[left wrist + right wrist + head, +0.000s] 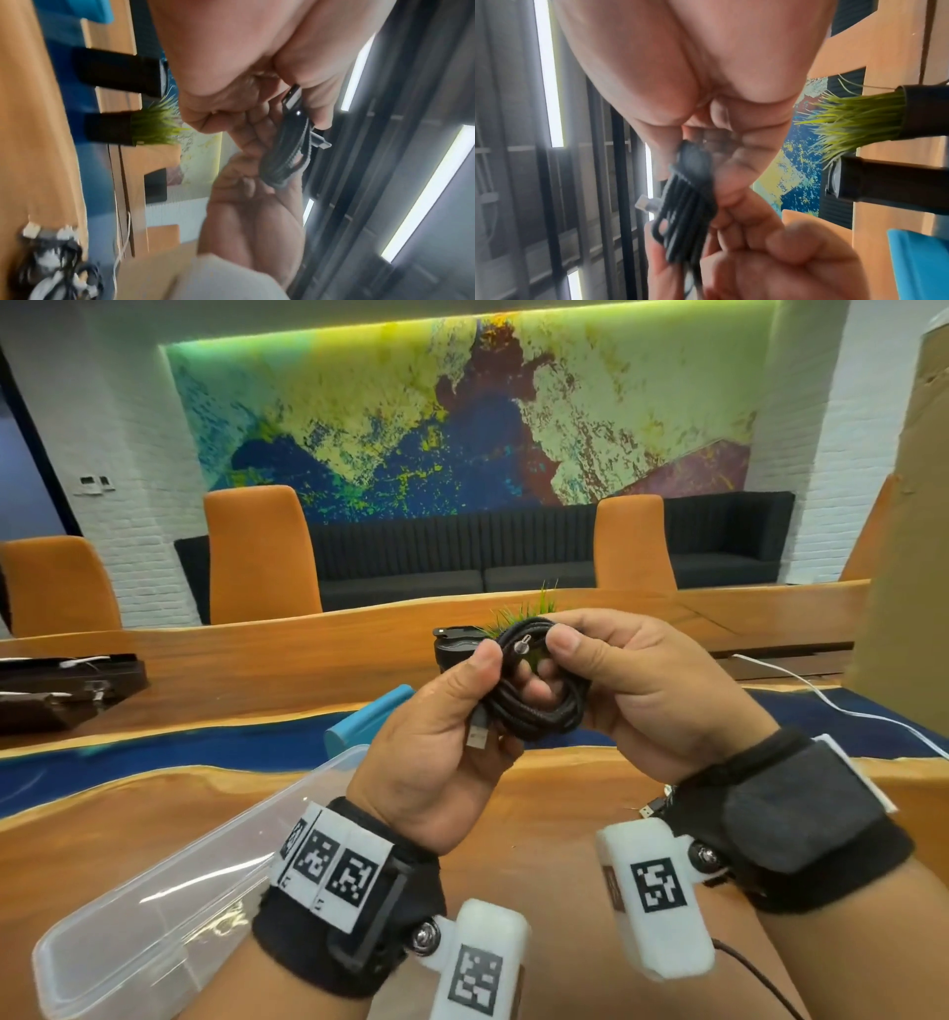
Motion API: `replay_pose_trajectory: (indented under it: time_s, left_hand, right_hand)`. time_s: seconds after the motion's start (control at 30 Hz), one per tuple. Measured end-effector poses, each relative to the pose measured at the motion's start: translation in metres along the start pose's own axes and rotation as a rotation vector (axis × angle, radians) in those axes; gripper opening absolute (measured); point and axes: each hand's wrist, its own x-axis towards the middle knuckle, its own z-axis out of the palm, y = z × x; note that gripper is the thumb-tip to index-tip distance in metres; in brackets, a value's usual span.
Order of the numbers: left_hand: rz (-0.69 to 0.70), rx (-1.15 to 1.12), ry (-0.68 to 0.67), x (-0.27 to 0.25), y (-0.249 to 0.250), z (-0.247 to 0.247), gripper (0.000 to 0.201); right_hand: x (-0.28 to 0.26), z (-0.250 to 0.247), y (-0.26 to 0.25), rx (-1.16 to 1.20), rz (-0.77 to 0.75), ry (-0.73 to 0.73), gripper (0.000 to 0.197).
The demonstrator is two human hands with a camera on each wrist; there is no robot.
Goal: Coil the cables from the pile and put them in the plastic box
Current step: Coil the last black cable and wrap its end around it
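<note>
A black braided cable [539, 706] is wound into a small coil and held up in front of me by both hands. My left hand [452, 711] grips the coil's left side, thumb near its top, with a USB plug [476, 737] sticking out below. My right hand [631, 680] pinches the coil from the right, thumb on top beside a small metal plug [522, 647]. The same coil [287, 154] [687, 213] shows in both wrist views. A clear plastic box [169, 880] lies low on the left. A pile of black and white cables [54, 268] rests on the table.
The wooden table [565, 793] has a blue resin band across it. A blue lid [367, 719] lies beyond the box. A black pot with green grass [518, 611] stands behind my hands. A white cable [832, 703] trails at right, cardboard [904, 531] at far right.
</note>
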Motion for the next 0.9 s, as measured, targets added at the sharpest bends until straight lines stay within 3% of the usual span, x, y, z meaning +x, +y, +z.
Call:
replay_pose_trajectory:
  time_s: [0.13, 0.27, 0.33, 0.53, 0.63, 0.73, 0.8, 0.9]
  left_hand:
    - [-0.104, -0.257, -0.011, 0.003, -0.005, 0.001, 0.038]
    - [-0.119, -0.294, 0.051, 0.001, -0.008, 0.013, 0.033]
    - [-0.132, -0.281, 0.113, 0.003, -0.010, 0.015, 0.030]
    - [-0.030, -0.002, 0.202, 0.001, -0.013, 0.017, 0.042]
    - [0.022, 0.135, 0.130, -0.002, -0.016, 0.022, 0.036]
    - [0.129, 0.350, 0.037, -0.003, -0.011, 0.018, 0.049]
    - [0.204, 0.568, -0.050, -0.004, -0.007, 0.011, 0.047]
    - [0.220, 0.795, -0.105, -0.005, 0.002, 0.006, 0.027]
  right_hand:
    - [0.002, 0.005, 0.006, -0.063, -0.060, 0.046, 0.027]
    - [0.005, 0.000, 0.009, -0.491, -0.335, 0.122, 0.025]
    - [0.006, -0.003, 0.010, -0.642, -0.413, 0.082, 0.029]
    - [0.001, -0.011, -0.004, -0.763, -0.351, -0.085, 0.040]
    - [-0.001, -0.009, -0.007, -0.780, -0.418, -0.047, 0.025]
    - [-0.001, -0.005, -0.007, -0.696, -0.446, -0.032, 0.019]
    - [-0.003, -0.003, -0.009, -0.471, -0.322, -0.032, 0.025]
    - [-0.004, -0.002, -0.011, -0.232, -0.130, 0.003, 0.029]
